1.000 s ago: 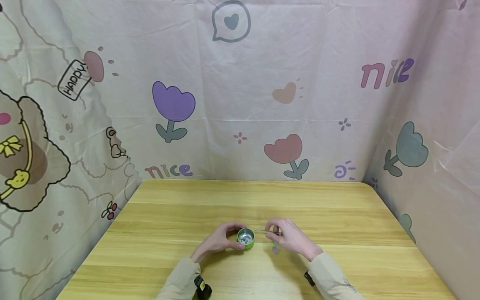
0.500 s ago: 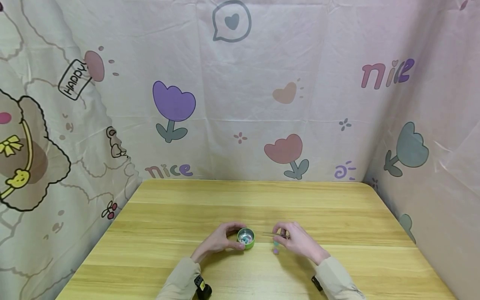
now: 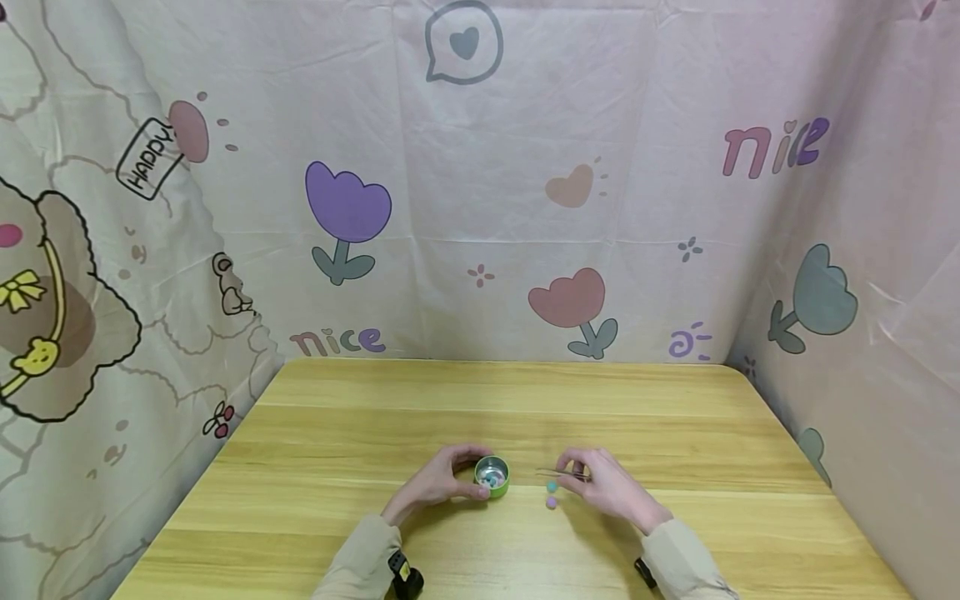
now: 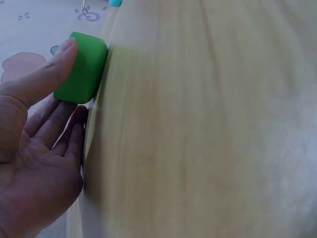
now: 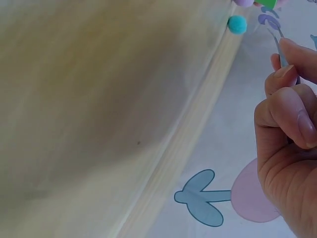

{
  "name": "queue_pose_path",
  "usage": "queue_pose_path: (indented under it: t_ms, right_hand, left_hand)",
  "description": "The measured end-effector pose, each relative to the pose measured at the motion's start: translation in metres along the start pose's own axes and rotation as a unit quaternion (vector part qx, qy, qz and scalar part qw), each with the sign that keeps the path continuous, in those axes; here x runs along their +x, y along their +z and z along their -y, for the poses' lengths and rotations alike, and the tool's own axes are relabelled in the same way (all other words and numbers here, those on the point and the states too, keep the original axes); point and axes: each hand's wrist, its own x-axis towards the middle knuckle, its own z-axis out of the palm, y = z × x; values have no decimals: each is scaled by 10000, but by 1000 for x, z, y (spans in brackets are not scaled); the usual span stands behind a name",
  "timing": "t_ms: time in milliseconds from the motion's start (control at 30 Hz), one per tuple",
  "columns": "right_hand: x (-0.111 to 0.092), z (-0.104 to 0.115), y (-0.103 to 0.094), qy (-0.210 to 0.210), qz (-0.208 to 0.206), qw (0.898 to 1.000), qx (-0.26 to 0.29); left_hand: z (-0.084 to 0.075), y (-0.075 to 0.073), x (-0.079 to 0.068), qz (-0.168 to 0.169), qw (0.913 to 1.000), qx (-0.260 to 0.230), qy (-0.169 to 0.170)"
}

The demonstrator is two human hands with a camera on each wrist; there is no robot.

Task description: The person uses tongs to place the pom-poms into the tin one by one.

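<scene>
A small round tin (image 3: 492, 490), green outside and silvery inside, stands on the table with small pale and teal bits in it. My left hand (image 3: 448, 477) holds it from the left, thumb at the near side and fingers round the far side. The tin's green wall (image 4: 84, 69) shows in the left wrist view. My right hand (image 3: 606, 483) pinches a pair of metal tweezers (image 3: 558, 473), tips pointing left toward the tin, with nothing visible between them. Just below the tweezers lie a teal pompom (image 3: 552, 486) and a purple pompom (image 3: 551, 502).
The wooden table (image 3: 375, 417) reaches back to a printed cloth (image 3: 480, 167), which hangs behind and along both sides. A dark wrist device (image 3: 406, 575) sits at the left sleeve, and another (image 3: 645, 572) at the right sleeve.
My right hand has moved right with the tweezers, away from the tin. Both pompoms now show more fully. My left hand and the tin have stayed in place.
</scene>
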Motion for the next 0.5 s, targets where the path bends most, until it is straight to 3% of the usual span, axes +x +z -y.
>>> queue_pose_path:
  t_ms: [500]
  right_hand:
    - [-6,-7,-3,65,45,9999,-107]
  left_hand:
    - [-1,0,-1,-20,10000,4,-7]
